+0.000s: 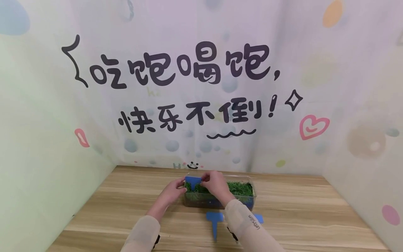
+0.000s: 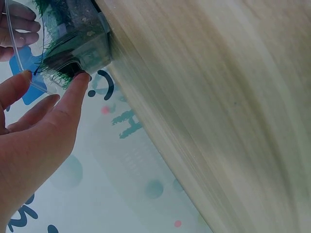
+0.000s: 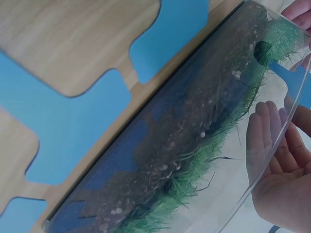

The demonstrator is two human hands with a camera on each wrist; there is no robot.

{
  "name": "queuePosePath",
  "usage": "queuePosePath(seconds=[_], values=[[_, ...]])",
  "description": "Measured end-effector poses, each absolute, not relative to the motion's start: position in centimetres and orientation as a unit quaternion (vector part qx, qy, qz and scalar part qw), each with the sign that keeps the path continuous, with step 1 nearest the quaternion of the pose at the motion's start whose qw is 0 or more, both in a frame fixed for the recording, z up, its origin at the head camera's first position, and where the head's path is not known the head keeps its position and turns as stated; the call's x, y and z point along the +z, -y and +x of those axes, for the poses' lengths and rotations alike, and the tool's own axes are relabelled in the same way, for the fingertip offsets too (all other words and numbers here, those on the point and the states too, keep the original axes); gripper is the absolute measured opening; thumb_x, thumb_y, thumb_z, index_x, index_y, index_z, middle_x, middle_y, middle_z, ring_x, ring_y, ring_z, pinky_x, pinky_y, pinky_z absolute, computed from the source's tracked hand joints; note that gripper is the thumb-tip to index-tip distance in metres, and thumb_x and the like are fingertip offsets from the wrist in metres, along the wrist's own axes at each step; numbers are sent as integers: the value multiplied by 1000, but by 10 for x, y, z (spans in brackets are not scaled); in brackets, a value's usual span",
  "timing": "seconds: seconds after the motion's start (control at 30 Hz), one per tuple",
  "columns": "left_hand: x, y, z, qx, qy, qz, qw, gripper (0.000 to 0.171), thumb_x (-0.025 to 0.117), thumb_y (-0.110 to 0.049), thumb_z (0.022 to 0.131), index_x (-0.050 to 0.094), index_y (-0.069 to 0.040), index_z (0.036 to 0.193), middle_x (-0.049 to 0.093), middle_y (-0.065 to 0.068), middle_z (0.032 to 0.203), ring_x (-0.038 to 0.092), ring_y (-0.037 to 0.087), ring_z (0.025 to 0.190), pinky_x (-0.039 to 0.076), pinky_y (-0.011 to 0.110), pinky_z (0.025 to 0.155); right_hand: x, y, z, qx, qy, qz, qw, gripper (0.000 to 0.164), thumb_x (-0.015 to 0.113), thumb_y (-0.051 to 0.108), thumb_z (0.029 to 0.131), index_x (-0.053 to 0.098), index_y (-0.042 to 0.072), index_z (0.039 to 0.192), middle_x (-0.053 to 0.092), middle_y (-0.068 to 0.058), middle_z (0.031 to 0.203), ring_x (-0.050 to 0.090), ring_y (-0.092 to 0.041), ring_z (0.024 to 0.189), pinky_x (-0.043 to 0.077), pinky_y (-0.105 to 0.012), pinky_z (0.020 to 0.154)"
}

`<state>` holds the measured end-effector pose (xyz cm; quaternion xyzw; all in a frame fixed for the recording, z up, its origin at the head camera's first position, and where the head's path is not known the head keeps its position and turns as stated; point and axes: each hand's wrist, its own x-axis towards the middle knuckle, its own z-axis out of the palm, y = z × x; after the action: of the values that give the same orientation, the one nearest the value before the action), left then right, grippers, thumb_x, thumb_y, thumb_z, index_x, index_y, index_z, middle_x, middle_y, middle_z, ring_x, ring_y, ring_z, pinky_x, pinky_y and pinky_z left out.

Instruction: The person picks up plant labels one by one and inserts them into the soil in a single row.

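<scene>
My right hand (image 1: pixel 215 183) pinches one end of the wide head of a blue T-shaped plant label (image 1: pixel 192 181) between thumb and finger. The label stands upright at the left part of a clear plastic planter box (image 1: pixel 201 201), its stem reaching down into the green grass (image 1: pixel 240 189). At the planter's left end is my left hand (image 1: pixel 171 192), its fingers stretched along the end wall and rim. The left wrist view has a left fingertip (image 2: pixel 82 80) against the box's end. Through the wall, dark soil (image 3: pixel 180 131) shows under the grass in the right wrist view.
Another blue T-shaped label (image 1: pixel 214 222) lies on the wooden table (image 1: pixel 126 199) before the planter. A further blue label (image 1: pixel 259 218) shows partly past the right sleeve (image 1: pixel 244 220). A printed white cloth wall (image 1: pixel 176 147) stands close behind the box.
</scene>
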<state>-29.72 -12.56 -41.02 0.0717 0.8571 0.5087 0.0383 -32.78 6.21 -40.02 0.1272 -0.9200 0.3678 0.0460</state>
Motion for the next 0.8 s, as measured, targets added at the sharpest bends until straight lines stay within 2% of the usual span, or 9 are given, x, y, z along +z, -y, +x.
queuePosePath(seconds=[0.8], values=[[-409,124,-297,502,-861,72,38,55,54,0,98,36,8,149,44,33,148,46,47,136,43,56,110,-401,-76,-324,343,930,120,60,6,74,10,88,75,9,94,73,-5,88,66,-17,77,56,-34,67]])
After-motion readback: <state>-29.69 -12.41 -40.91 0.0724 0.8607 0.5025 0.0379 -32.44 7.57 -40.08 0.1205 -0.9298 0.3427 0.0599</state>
